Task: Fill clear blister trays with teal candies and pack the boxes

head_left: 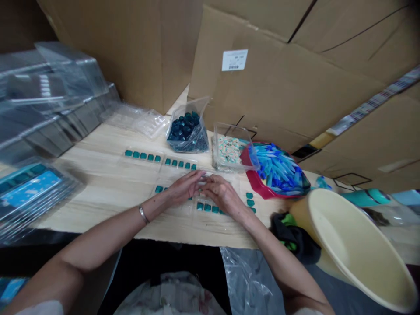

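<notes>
My left hand (184, 187) and my right hand (220, 194) meet fingertip to fingertip over a clear plastic tray (210, 209) on the wooden table. Both sets of fingers are pinched together on something small that I cannot make out. The tray under them holds a row of small teal square pieces (207, 207). A bracelet sits on my left wrist. Two more clear trays (160, 159) with rows of teal pieces lie just beyond my hands.
A plastic bag of dark teal pieces (187, 127) and a clear box of pale pieces (230, 151) stand behind. A red bowl of blue sticks (278, 171) and a cream basin (354, 247) are at the right. Stacked clear trays (42, 109) fill the left; cardboard boxes (295, 65) back the table.
</notes>
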`<act>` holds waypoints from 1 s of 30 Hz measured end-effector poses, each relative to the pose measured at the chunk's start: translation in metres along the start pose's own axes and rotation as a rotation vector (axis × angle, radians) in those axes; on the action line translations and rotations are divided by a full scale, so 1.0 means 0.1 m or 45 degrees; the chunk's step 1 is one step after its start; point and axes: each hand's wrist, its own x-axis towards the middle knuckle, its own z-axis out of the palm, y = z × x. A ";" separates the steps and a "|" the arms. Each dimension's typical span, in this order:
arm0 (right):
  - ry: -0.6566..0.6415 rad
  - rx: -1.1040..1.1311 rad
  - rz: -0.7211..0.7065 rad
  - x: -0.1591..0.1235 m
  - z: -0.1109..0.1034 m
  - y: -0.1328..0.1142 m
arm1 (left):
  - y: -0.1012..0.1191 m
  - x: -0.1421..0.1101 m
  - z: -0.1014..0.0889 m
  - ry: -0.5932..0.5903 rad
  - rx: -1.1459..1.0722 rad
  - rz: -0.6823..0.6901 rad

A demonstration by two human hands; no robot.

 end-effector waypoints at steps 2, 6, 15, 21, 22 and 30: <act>-0.051 -0.056 -0.051 0.00 -0.03 -0.05 | 0.01 0.00 0.00 0.029 0.000 -0.003; -0.017 -0.059 -0.085 0.14 -0.29 0.12 | 0.05 0.02 -0.02 0.067 0.035 -0.013; -0.258 -0.390 0.550 0.93 -0.73 1.71 | 0.08 0.02 0.04 0.159 0.136 -0.122; -0.205 -0.406 0.619 1.10 -0.45 2.04 | 0.09 0.04 0.04 0.199 0.136 -0.144; -0.180 -0.409 0.628 1.11 -0.43 2.05 | 0.09 0.04 0.04 0.197 0.136 -0.145; 0.038 -0.245 0.594 0.93 -0.68 1.78 | 0.06 0.06 0.01 0.175 0.086 -0.090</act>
